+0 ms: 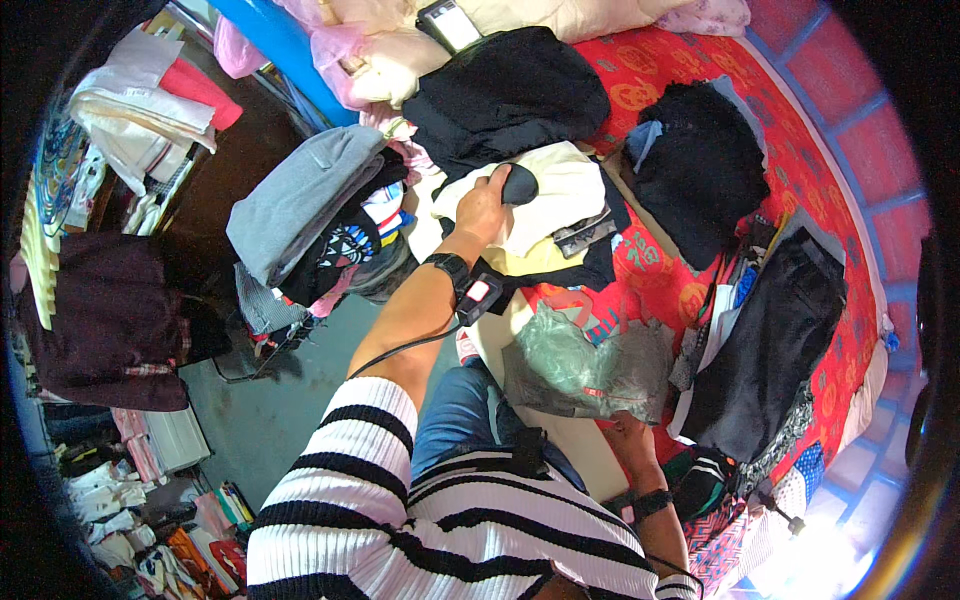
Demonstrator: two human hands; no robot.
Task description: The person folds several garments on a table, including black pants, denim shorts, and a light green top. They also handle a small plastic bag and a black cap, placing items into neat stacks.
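Observation:
My left hand [484,204] holds a smooth black oval object [519,185] over a cream-white folded garment [561,187]. Its exact kind is unclear. Beneath the white cloth lie a pale yellow garment [536,264] and dark clothing. At the bed's near edge, my right hand [630,435] grips the near edge of a thin, see-through plastic bag [551,360]; its fingers are partly hidden. The crumpled bag lies spread out, with a red-and-blue printed piece [592,319] by its far edge. Both wrists wear black straps with small devices.
A red patterned bed cover [645,67] bears piles of black clothes [517,97]. To the left, a grey folded garment [304,199] tops a stack of clothing. A dark garment [105,315] hangs farther left. Black trousers [772,345] lie at the right. Grey floor [277,420] shows beside my legs.

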